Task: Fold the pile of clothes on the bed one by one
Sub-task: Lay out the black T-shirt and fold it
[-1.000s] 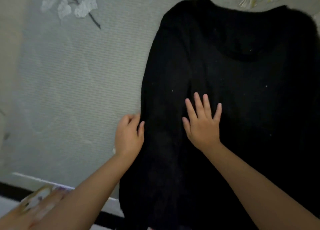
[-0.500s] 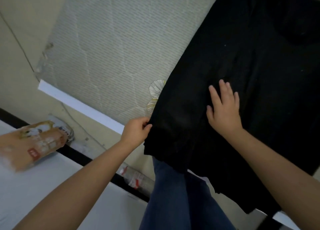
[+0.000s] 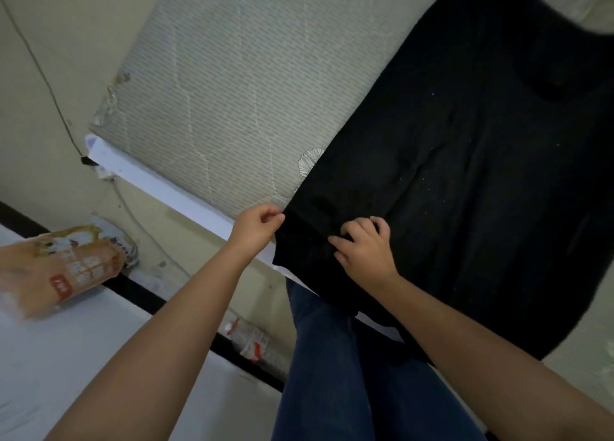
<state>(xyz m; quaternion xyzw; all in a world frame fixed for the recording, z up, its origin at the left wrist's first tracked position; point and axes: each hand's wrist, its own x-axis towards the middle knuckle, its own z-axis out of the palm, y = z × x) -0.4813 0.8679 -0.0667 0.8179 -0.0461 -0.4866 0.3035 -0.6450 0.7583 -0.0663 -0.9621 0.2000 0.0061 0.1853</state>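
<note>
At the bed's near edge, I take hold of the shirt's hem.

My left hand (image 3: 257, 229) pinches the hem corner of the black shirt (image 3: 465, 181), and my right hand (image 3: 363, 247) curls its fingers into the cloth just beside it. It lies spread flat on the bed (image 3: 232, 91), neck away from me, hem hanging over the edge. I judge this garment's fold is only starting; next I must lift the hem evenly.

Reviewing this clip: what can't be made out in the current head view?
- black garment: right side cut by the frame edge; folds lost in dark fabric.
- right hand: fingertips dig into cloth, grip unclear.
- left hand: pinches the hem corner.
- orange bag: print blurred.
</note>
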